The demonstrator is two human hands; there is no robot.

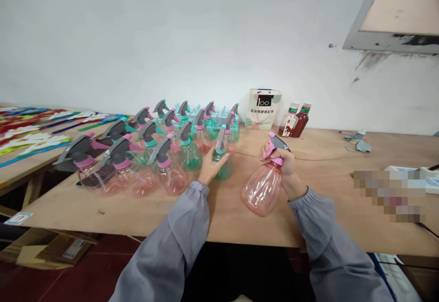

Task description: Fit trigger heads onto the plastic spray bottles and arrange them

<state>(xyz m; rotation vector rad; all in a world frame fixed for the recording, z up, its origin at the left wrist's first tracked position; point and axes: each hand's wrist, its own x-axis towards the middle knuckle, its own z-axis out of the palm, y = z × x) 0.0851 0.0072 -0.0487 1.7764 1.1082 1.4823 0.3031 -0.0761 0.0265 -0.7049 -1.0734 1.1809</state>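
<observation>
My right hand [288, 165] is wrapped round the neck and trigger of a clear pink spray bottle [261, 190], which tilts a little above the table. Its head is grey and pink. My left hand [213, 166] grips a green spray bottle [224, 167] with a grey and teal head, at the right end of a group of similar bottles. Just left of that hand stands another pink spray bottle [172, 178]. Several more pink and green ones are lined up behind and to the left, partly hiding each other.
A paper bag [262, 110] and two drink bottles [300, 121] stand by the wall. Small items, among them a little bottle [359, 135], lie at the right. Colourful flower-like pieces [30, 144] cover the left table. Cardboard [55, 249] lies below the wooden table [236, 233].
</observation>
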